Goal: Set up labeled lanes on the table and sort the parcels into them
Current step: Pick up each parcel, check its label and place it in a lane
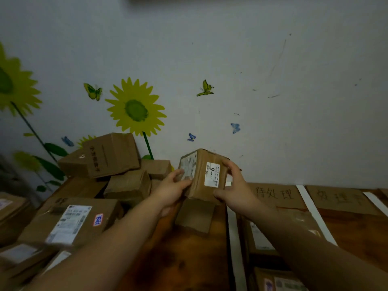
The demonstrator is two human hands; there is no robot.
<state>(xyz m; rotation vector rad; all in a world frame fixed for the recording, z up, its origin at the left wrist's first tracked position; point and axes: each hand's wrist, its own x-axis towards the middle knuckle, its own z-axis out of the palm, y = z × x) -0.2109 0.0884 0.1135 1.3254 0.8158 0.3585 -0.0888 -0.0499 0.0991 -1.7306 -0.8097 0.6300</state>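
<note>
Unsorted pile (69, 219) is sitting leftmost. Left grip (172, 192) and right grip (233, 185) are both clasping the small parcel (204, 177), holding it clear of the tabletop (189, 259). We are noting the lane label (275, 195) lying rightward, nearer the right grip.
</note>
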